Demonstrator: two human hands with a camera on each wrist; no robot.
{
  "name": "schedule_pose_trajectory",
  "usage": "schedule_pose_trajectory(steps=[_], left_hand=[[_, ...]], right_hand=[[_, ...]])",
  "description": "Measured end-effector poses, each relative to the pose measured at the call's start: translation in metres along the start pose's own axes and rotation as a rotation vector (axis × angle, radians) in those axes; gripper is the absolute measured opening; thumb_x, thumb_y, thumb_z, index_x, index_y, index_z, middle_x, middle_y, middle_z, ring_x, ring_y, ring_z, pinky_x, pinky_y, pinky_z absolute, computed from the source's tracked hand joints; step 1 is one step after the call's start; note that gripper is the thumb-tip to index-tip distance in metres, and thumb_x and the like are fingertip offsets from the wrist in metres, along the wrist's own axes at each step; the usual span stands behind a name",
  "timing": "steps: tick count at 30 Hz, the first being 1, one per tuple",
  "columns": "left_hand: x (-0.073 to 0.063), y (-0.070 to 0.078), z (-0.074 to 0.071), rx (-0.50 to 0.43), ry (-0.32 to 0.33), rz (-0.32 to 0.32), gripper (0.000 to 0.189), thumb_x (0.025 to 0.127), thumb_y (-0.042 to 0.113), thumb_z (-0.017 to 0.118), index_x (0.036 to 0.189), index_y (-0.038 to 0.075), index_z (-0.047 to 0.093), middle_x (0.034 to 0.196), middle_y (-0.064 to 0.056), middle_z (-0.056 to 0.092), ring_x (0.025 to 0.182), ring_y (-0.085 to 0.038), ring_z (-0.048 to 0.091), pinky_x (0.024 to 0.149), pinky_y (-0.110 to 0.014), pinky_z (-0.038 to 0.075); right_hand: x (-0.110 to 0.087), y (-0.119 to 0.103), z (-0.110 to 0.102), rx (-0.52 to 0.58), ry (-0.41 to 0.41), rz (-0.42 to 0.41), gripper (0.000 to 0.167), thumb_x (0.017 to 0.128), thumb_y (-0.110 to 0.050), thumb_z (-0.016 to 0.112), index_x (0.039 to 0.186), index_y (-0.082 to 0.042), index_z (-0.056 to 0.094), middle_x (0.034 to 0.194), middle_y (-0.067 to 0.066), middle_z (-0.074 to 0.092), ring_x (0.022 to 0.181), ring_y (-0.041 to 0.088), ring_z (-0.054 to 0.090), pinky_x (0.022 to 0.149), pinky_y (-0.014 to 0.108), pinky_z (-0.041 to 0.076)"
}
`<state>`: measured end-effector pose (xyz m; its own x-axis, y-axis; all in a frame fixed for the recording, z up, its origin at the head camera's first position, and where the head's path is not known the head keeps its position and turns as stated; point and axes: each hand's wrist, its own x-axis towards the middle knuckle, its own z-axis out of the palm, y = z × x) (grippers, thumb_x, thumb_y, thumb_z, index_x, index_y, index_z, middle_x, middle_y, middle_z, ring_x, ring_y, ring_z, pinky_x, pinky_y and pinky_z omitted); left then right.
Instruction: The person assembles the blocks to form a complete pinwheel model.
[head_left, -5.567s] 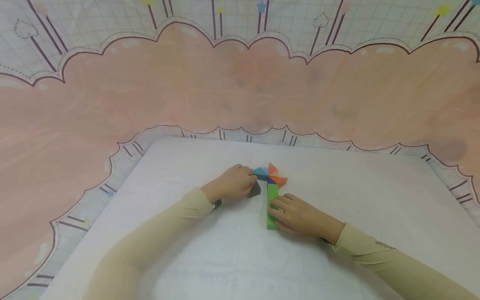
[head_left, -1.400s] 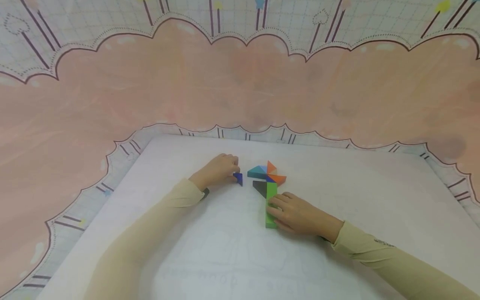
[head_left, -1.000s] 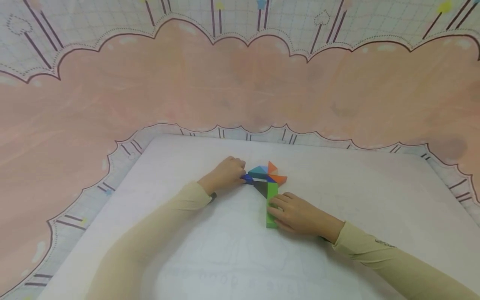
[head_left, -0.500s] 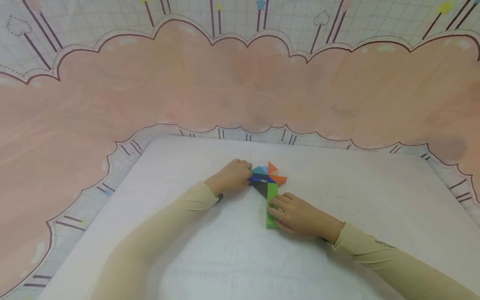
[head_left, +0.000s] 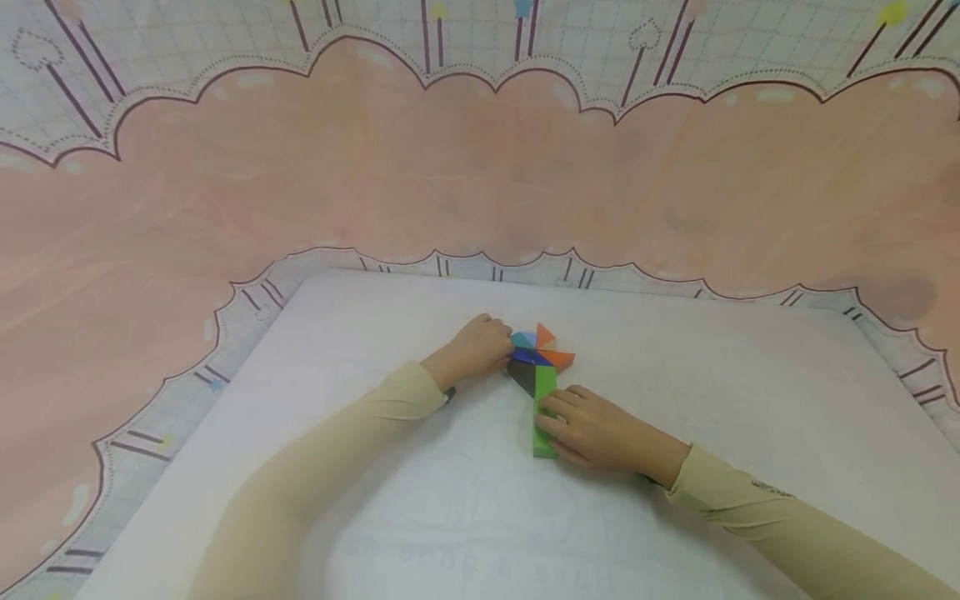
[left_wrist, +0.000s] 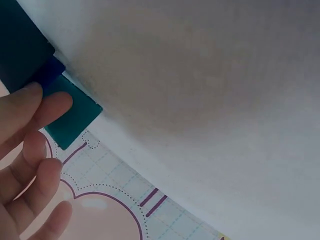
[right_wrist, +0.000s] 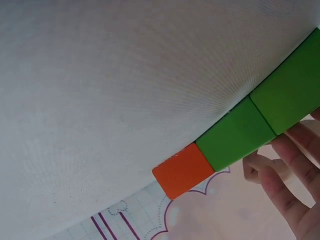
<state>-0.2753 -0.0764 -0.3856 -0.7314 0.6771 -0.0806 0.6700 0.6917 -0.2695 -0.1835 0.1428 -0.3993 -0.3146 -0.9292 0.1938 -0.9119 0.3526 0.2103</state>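
In the head view my left hand (head_left: 476,348) is at the left side of a pinwheel-like group of blocks. Its thumb and forefinger pinch a blue triangular block (left_wrist: 50,72), which sits between a dark block (left_wrist: 22,45) and a teal block (left_wrist: 77,112) in the left wrist view. My other left fingers are loosely bent. My right hand (head_left: 592,429) rests over the upright bar made of two green blocks (head_left: 544,379), fingers laid across its top. Orange triangular blocks (head_left: 557,359) and a light blue block (head_left: 528,338) complete the group's upper part.
The blocks lie on a white table sheet (head_left: 720,392) with faint print near its front. Behind and around it hangs a peach cloth (head_left: 480,183) with scalloped edges. Dark wrist straps show at both sleeve cuffs (head_left: 423,390).
My left hand has let go of the dark block, brought in a blue triangular block from the left and slid it rightward between the teal and dark blocks. My right hand has stayed in place.
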Motion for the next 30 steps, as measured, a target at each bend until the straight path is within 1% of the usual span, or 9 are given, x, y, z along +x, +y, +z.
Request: schedule_pose_trajectory(steps=[3, 7, 10, 13, 18, 21, 25, 30], left_hand=[[0.0, 0.002, -0.003, 0.005, -0.004, 0.004, 0.018, 0.088, 0.028, 0.063, 0.101, 0.017, 0.07, 0.098, 0.0, 0.069, 0.09, -0.016, 0.06, 0.084, -0.03, 0.045], [-0.003, 0.002, -0.004, -0.008, -0.012, 0.007, 0.018, 0.088, 0.027, 0.063, 0.102, 0.017, 0.069, 0.098, 0.0, 0.069, 0.09, -0.017, 0.061, 0.084, -0.03, 0.045], [-0.007, 0.001, -0.004, -0.014, -0.014, 0.011, 0.018, 0.089, 0.028, 0.062, 0.102, 0.017, 0.069, 0.097, 0.0, 0.069, 0.089, -0.017, 0.061, 0.081, -0.029, 0.045], [-0.01, 0.0, -0.003, -0.013, -0.012, 0.028, 0.018, 0.09, 0.028, 0.061, 0.101, 0.018, 0.068, 0.096, 0.001, 0.069, 0.087, -0.016, 0.061, 0.077, -0.028, 0.044], [-0.013, -0.001, -0.002, -0.046, 0.002, 0.059, 0.018, 0.088, 0.03, 0.062, 0.099, 0.018, 0.069, 0.094, 0.002, 0.069, 0.085, -0.014, 0.06, 0.074, -0.027, 0.043], [-0.013, -0.001, -0.001, -0.067, -0.006, 0.054, 0.019, 0.088, 0.033, 0.062, 0.098, 0.018, 0.069, 0.093, 0.003, 0.069, 0.085, -0.014, 0.059, 0.076, -0.027, 0.043], [-0.01, -0.001, -0.002, -0.066, -0.017, 0.041, 0.02, 0.09, 0.035, 0.06, 0.097, 0.019, 0.069, 0.093, 0.003, 0.068, 0.085, -0.013, 0.059, 0.077, -0.027, 0.043], [-0.008, -0.002, -0.002, -0.062, 0.001, 0.041, 0.02, 0.09, 0.034, 0.06, 0.095, 0.018, 0.07, 0.091, 0.002, 0.067, 0.084, -0.014, 0.058, 0.077, -0.028, 0.043]], right_hand=[[0.0, 0.0, 0.0, -0.001, 0.007, -0.002, 0.027, 0.087, -0.025, 0.062, 0.111, -0.013, 0.06, 0.113, 0.003, 0.063, 0.107, 0.019, 0.057, 0.09, 0.036, 0.049], [0.0, -0.001, 0.0, 0.001, 0.014, -0.003, 0.028, 0.086, -0.026, 0.063, 0.111, -0.013, 0.061, 0.113, 0.004, 0.063, 0.108, 0.019, 0.058, 0.09, 0.037, 0.049], [0.0, -0.001, -0.001, 0.006, 0.004, 0.002, 0.028, 0.087, -0.026, 0.063, 0.111, -0.013, 0.06, 0.114, 0.003, 0.063, 0.108, 0.019, 0.058, 0.09, 0.037, 0.049], [0.0, -0.001, -0.002, 0.011, -0.02, 0.013, 0.028, 0.088, -0.027, 0.061, 0.112, -0.014, 0.06, 0.115, 0.003, 0.062, 0.109, 0.019, 0.057, 0.091, 0.037, 0.049], [0.0, -0.001, -0.003, 0.01, -0.042, 0.019, 0.028, 0.089, -0.027, 0.06, 0.113, -0.014, 0.06, 0.116, 0.003, 0.062, 0.11, 0.018, 0.057, 0.092, 0.036, 0.049], [0.0, -0.001, -0.002, 0.006, -0.034, 0.016, 0.027, 0.088, -0.026, 0.061, 0.113, -0.014, 0.06, 0.115, 0.003, 0.062, 0.109, 0.018, 0.057, 0.091, 0.036, 0.049], [0.001, -0.001, -0.002, 0.005, -0.017, 0.008, 0.027, 0.087, -0.026, 0.062, 0.111, -0.013, 0.06, 0.114, 0.003, 0.062, 0.108, 0.018, 0.057, 0.089, 0.036, 0.049], [0.001, 0.0, -0.001, 0.003, -0.014, 0.003, 0.028, 0.086, -0.025, 0.063, 0.112, -0.013, 0.06, 0.114, 0.004, 0.062, 0.108, 0.019, 0.057, 0.089, 0.036, 0.049]])
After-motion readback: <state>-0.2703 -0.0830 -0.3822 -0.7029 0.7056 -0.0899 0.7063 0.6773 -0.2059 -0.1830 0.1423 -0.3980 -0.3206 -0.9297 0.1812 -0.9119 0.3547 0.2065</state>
